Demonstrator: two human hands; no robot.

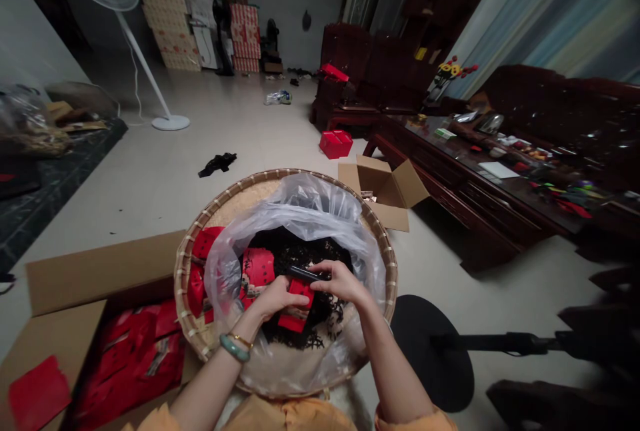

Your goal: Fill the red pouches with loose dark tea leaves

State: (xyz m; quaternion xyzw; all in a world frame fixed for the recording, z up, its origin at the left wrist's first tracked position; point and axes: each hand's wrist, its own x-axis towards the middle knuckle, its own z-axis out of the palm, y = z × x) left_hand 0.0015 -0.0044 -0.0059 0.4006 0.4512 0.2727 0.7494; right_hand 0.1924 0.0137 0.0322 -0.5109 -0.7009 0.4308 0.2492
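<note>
A round woven basket (181,254) stands before me, holding an open clear plastic bag (225,244). Dark, curly dried pieces (325,314) fill the bag's bottom. My left hand (275,298), with a green bangle at the wrist, is closed on a small red packet (295,318), its thumb lying across the front. In my right hand (337,279), a slim black bar (304,274) is pinched between thumb and fingers, lying across the packet's upper end. Whether bar and packet touch is unclear. Another red packet (257,268) rests inside the bag, left of my hands.
More red packets (197,284) lie along the basket's left side. A cardboard box (95,271) at lower left holds several others. Beyond the basket are an open carton (380,184) and a red box (336,144). A black round base (433,354) stands to the right, near a long wooden table (430,164).
</note>
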